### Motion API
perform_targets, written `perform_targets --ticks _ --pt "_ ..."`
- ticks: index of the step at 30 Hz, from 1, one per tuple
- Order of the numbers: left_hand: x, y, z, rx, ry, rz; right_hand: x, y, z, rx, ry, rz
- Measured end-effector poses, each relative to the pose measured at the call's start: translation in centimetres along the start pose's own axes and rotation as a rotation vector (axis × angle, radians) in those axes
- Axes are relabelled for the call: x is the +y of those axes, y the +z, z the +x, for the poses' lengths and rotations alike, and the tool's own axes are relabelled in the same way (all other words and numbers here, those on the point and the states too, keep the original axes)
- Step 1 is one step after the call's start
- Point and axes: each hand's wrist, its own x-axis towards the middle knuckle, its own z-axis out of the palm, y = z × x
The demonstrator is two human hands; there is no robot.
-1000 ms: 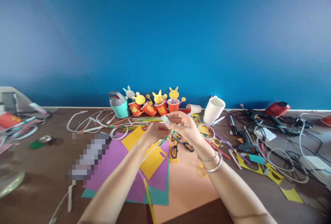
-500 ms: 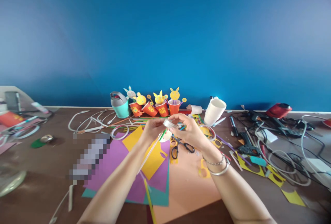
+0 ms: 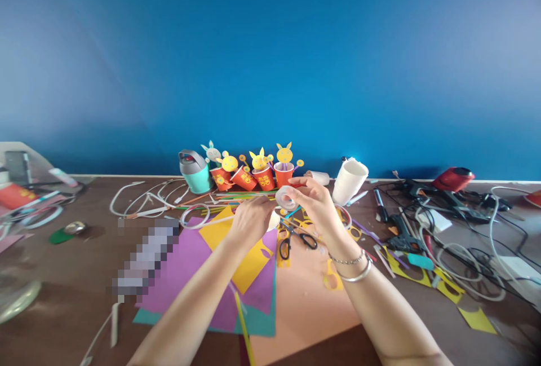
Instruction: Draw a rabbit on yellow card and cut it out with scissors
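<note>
- Plastic tape roll (image 3: 286, 198), clear, is up off the surface, mid-scene, just in front of the row of red cups (image 3: 253, 175).
- Right hand (image 3: 316, 203): grip clamped on the tape roll, thumb and fingertips on its rim, hole facing the camera.
- Left hand (image 3: 252, 220): grip closed on a pale straw (image 3: 211, 221) that sticks out to the left. It sits just left of the roll and slightly nearer. A small pale round bit shows at its fingertips; can't tell what it is.
- Step, as I read it: taping work on the straw, roll presented to the left hand. Free end of the tape isn't visible.
- Next move would need the tape end found and peeled with the roll held steady, and the straw kept from swinging.
- Surface (image 3: 63, 309): brown and cluttered. Paper sheets (image 3: 190, 264) in purple, yellow, teal and peach lie under the forearms; scissors (image 3: 296, 236) lie just near of the hands.
- Far edge: teal bottle (image 3: 195, 171) left of the cups, white cup (image 3: 350, 181) tilted to their right.
- Right side: tangle of cables (image 3: 465, 247) and a glue gun (image 3: 401, 225). Left of the hands: a spare tape ring (image 3: 194, 215) lying flat.
- Room: plain blue wall (image 3: 296, 44) behind the surface; nobody else in view.
</note>
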Motion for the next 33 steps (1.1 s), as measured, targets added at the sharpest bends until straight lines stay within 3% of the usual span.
perform_targets --ticks 4,9,16,21,24,28,33 --pt "0.4 0.0 0.0 0.021 0.162 0.151 1.0 0.0 1.2 0.113 0.064 0.167" --pt "0.6 -0.1 0.1 -0.036 0.210 0.156 2.2 0.0 1.7 0.048 0.160 0.365" --pt "-0.8 0.0 0.1 0.075 0.240 0.120 1.7 -0.2 1.5 0.119 0.187 0.377" --pt "-0.8 0.3 0.1 0.077 0.304 0.108 1.2 -0.5 1.6 0.098 0.219 0.389" --pt "-0.7 0.4 0.1 0.093 0.305 0.096 0.6 -0.7 1.5 0.091 0.233 0.429" --pt "-1.1 0.7 0.1 0.079 0.283 0.085 -0.5 -0.5 0.6 -0.015 0.174 0.379" --pt "-1.6 0.8 0.1 0.078 0.170 -0.041 -0.9 0.0 -0.4 -0.085 0.096 0.288"
